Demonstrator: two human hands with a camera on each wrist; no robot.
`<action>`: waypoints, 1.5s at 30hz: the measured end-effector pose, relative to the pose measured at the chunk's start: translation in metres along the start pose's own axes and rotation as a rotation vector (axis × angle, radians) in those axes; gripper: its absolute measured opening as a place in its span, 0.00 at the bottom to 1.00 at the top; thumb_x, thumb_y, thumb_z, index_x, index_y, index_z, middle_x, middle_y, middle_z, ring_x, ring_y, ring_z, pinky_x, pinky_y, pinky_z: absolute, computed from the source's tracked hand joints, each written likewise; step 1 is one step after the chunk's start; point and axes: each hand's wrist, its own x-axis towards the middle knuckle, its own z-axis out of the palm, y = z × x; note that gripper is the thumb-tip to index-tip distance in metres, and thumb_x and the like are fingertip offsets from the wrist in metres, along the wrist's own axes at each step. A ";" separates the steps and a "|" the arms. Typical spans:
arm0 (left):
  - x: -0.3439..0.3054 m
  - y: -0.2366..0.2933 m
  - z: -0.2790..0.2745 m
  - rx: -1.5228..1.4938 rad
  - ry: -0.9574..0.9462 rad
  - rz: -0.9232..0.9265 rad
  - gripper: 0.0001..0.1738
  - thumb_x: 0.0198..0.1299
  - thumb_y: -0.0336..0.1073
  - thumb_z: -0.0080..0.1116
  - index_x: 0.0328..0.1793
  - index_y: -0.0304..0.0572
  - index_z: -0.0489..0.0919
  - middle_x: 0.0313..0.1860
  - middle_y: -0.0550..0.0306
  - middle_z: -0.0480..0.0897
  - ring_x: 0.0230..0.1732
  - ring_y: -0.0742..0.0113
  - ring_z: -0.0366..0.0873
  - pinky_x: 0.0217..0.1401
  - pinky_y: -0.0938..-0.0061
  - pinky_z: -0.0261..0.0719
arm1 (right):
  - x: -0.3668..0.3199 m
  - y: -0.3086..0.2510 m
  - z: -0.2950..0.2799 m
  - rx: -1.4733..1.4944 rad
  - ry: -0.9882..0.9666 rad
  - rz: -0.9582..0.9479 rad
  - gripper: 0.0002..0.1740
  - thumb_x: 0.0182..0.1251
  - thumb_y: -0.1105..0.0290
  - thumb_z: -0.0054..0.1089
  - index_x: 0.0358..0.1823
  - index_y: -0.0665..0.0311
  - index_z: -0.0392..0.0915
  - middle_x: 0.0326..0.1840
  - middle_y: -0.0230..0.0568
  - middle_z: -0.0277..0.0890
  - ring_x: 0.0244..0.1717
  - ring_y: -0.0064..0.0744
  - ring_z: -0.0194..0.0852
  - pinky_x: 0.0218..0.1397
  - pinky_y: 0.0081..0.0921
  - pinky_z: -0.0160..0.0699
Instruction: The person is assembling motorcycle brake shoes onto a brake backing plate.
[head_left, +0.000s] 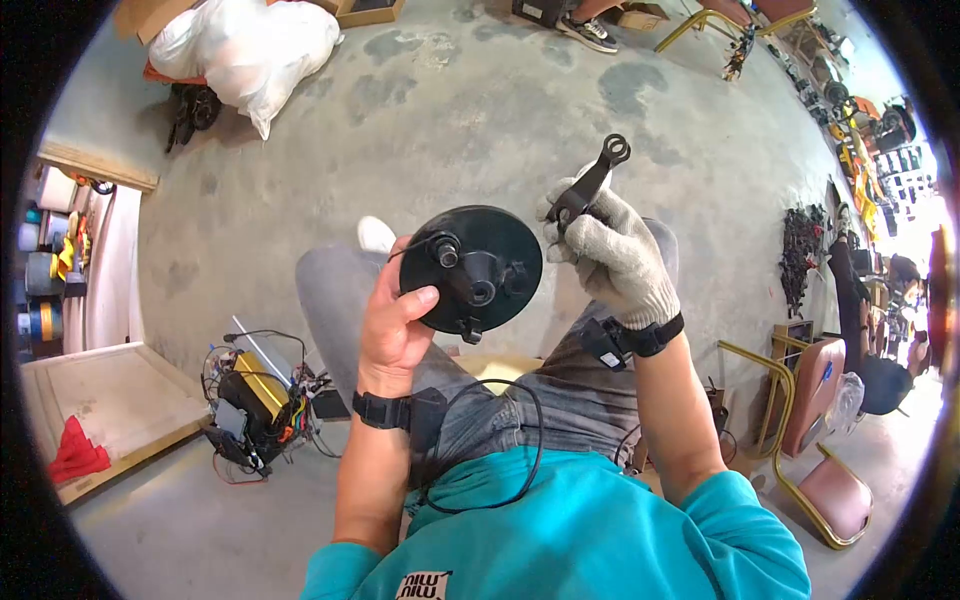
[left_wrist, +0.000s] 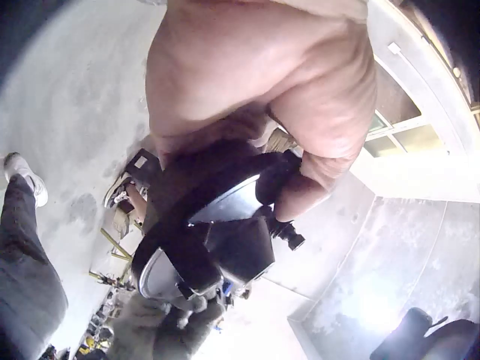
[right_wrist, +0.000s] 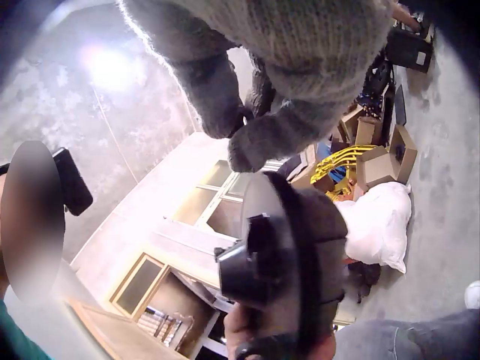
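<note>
My bare left hand grips a round black drum brake plate by its left edge, with the thumb lying over the face. A raised hub with a hole and a small metal-tipped fitting show on that face. In the left wrist view the brake plate appears tilted below the hand. My right hand, in a grey knitted glove, pinches a black brake lever arm whose ringed end points up and away. Glove and lever stand just right of the plate, apart from it. In the right wrist view gloved fingers mostly hide the lever.
On the floor at left sits a bundle of wired electronics beside a wooden board. White bags lie at the far left. Chairs stand at right. Another person's shoe shows at the top. A black cable loops over my lap.
</note>
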 end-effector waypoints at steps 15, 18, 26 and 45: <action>0.034 -0.036 -0.033 0.036 -0.023 -0.106 0.31 0.60 0.22 0.63 0.71 0.40 0.68 0.62 0.50 0.81 0.64 0.59 0.80 0.68 0.61 0.81 | -0.005 0.026 0.035 -0.789 0.288 -0.058 0.17 0.63 0.74 0.72 0.52 0.70 0.81 0.41 0.36 0.82 0.45 0.24 0.81 0.51 0.24 0.80; 0.033 -0.039 -0.034 0.055 -0.021 -0.093 0.31 0.61 0.20 0.62 0.71 0.39 0.68 0.63 0.50 0.81 0.63 0.61 0.80 0.68 0.64 0.80 | 0.001 0.045 0.032 -0.951 0.264 -0.257 0.18 0.60 0.75 0.73 0.52 0.68 0.81 0.44 0.43 0.83 0.47 0.33 0.84 0.52 0.28 0.82; 0.031 -0.039 -0.033 0.061 0.020 -0.095 0.32 0.61 0.18 0.61 0.72 0.40 0.67 0.62 0.51 0.80 0.61 0.63 0.81 0.66 0.66 0.80 | 0.007 0.050 0.039 -1.194 0.125 -0.445 0.21 0.58 0.78 0.70 0.54 0.64 0.80 0.49 0.46 0.78 0.48 0.42 0.83 0.47 0.32 0.83; 0.027 -0.042 -0.040 0.068 0.043 -0.079 0.31 0.61 0.17 0.64 0.70 0.41 0.70 0.61 0.58 0.80 0.63 0.67 0.78 0.69 0.70 0.76 | 0.015 0.047 0.044 -1.243 0.010 -0.449 0.19 0.58 0.78 0.70 0.52 0.60 0.81 0.49 0.46 0.79 0.50 0.51 0.82 0.51 0.38 0.84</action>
